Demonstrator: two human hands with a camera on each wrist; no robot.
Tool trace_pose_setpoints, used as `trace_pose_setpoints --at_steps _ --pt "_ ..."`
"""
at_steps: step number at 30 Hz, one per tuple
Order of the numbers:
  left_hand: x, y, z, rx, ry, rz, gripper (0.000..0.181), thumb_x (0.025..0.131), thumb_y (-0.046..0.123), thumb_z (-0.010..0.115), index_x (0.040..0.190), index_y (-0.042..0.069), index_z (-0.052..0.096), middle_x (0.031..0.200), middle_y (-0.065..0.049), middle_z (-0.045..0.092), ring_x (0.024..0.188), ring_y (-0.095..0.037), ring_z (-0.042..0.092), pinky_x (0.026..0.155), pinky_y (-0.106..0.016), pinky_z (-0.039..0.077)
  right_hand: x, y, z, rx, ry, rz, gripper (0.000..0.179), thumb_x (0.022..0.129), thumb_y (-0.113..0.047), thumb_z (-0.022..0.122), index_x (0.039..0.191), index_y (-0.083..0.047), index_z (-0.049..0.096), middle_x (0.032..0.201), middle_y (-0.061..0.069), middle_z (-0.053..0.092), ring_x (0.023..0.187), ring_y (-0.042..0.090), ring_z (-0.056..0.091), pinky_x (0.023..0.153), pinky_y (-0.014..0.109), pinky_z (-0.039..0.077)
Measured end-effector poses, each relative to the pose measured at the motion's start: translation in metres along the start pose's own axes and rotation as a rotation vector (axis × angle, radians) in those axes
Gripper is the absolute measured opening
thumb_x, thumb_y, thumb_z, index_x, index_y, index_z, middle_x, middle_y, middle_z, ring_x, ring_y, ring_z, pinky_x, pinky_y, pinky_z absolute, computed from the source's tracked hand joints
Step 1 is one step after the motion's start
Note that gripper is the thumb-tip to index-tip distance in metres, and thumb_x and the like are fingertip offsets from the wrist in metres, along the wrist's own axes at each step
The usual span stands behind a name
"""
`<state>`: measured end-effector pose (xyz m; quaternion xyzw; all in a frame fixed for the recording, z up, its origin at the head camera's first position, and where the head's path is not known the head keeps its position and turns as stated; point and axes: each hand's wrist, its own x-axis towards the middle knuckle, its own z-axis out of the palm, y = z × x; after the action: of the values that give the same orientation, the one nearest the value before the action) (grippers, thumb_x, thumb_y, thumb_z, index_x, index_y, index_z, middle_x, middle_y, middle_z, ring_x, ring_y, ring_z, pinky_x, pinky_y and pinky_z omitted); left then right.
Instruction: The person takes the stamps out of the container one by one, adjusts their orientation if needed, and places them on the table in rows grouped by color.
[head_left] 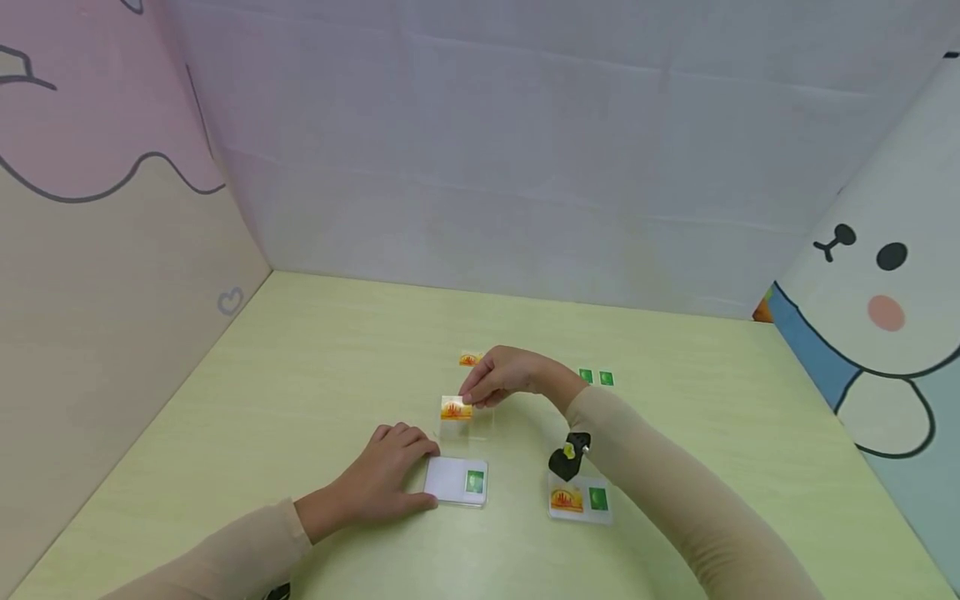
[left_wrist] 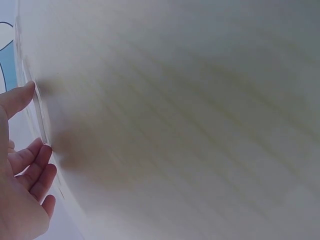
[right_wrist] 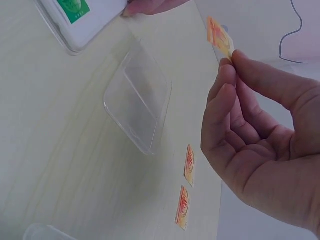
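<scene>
My right hand (head_left: 510,375) pinches a small orange-and-yellow sticker (head_left: 456,409) by its edge, between thumb and forefinger. The sticker is in the air above a clear plastic lid (right_wrist: 145,95), which lies on the table. Nearer to me lies a flat white case (head_left: 447,478) with a green sticker (head_left: 475,481) at its right end. My left hand (head_left: 386,477) holds this case at its left side, the thumb at the near corner and the fingers at the far one. In the left wrist view only the case's edge shows between thumb and fingers.
To the right, partly under my right forearm, sits a second case (head_left: 581,515) bearing an orange and a green sticker. Two green stickers (head_left: 596,377) lie farther back. More orange stickers (right_wrist: 186,187) lie beyond the lid. Printed cloth walls surround the table (head_left: 360,350).
</scene>
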<state>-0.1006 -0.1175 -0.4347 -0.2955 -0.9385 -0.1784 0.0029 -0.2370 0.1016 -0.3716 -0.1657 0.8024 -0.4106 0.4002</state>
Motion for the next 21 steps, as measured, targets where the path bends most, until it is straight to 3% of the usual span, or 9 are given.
trace_pose_setpoints --at_steps 21 --pt "-0.003 0.000 0.011 -0.023 0.009 -0.002 0.048 0.074 0.044 0.077 0.110 0.016 0.062 0.109 0.003 0.062 0.105 -0.014 0.050 0.092 -0.041 0.035 0.008 0.001 0.002 -0.021 -0.002 0.017 0.020 0.087 -0.013 0.069 0.101 0.000 0.072 0.076 -0.005 0.069 0.066 0.006 0.061 0.067 0.021 0.054"
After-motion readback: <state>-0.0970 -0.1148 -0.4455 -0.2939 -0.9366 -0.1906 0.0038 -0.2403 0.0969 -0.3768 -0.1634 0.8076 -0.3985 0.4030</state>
